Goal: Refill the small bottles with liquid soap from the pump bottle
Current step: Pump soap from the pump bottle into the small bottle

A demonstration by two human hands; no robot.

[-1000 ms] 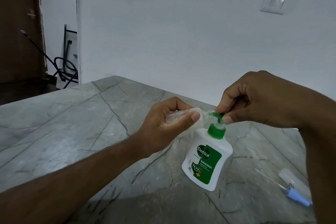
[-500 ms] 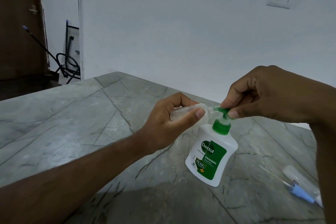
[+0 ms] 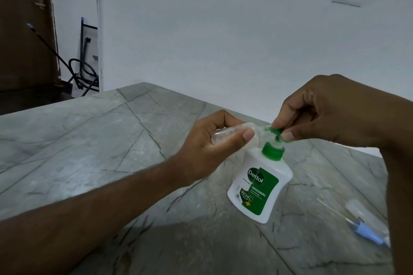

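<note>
Fingers of the left hand (image 3: 207, 147) are curled round a small clear bottle (image 3: 225, 135), held at nine o'clock of the pump bottle (image 3: 260, 182), whose green pump head (image 3: 276, 133) is pinched by the right hand (image 3: 324, 109).

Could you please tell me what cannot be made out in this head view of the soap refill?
- Fill level of the small clear plastic bottle: left hand wraps around it.
- Green pump head of the white Dettol pump bottle: right hand fingers pinching it partly cover it; any soap flow is too small and blurred.
- Clear bottle with blue sprayer cap on the grey marble table: blurred, partly behind the right forearm.
</note>
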